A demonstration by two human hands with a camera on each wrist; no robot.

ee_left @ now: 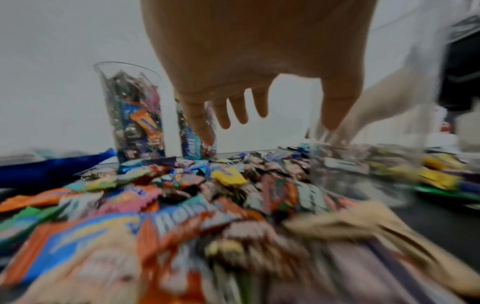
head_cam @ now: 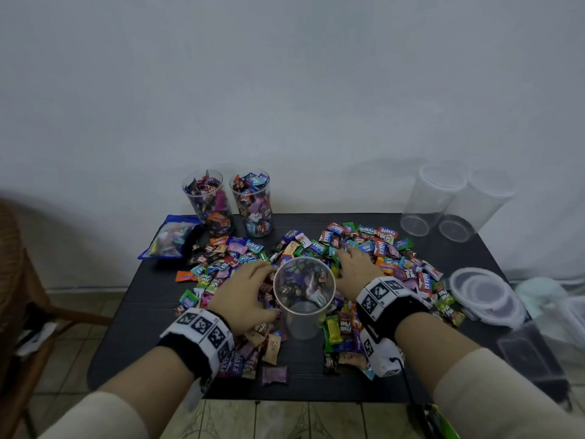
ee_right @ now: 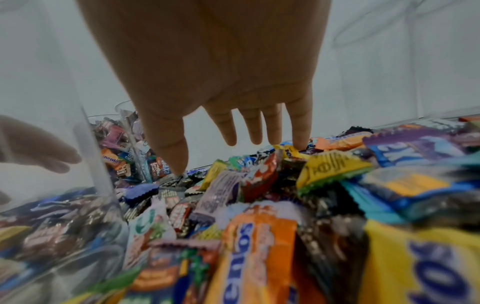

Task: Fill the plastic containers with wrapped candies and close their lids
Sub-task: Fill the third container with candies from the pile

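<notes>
Pale grey wall runs behind a dark counter (head_cam: 152, 315) strewn with wrapped candies (head_cam: 364, 248). Near the counter's front middle stands a clear container (head_cam: 304, 299), upright and lidless, with a shallow layer of sweets at its bottom; I'll place the rest from it.

Just left of that container the left hand (head_cam: 243, 296) lies palm down on the candy pile, the thumb side close against the container wall, though I cannot tell whether it touches. From the left wrist view its fingers (ee_left: 236, 111) hang fairly straight and spread, so its grip looks released, holding nothing that I can see. Just right of the container the right hand (head_cam: 356, 270) is spread flat over the sweets; in the right wrist view its fingertips (ee_right: 301, 135) reach down to the wrappers with the fingers straight, its grip likewise released.

Behind the container and to its left, against the wall, stand two filled containers (head_cam: 253, 204) side by side, both packed with candies and uncovered. Further left of those lies a blue candy bag (head_cam: 171, 239) at the counter's edge. Behind and well to the right of the middle container two empty containers (head_cam: 437, 201) stand together at the far corner. To its right, beyond the sweets, a stack of clear lids (head_cam: 484, 289) rests near the counter's edge. Off the left side, part of a wicker chair (head_cam: 12, 264) shows above the tiled floor (head_cam: 285, 419).
</notes>
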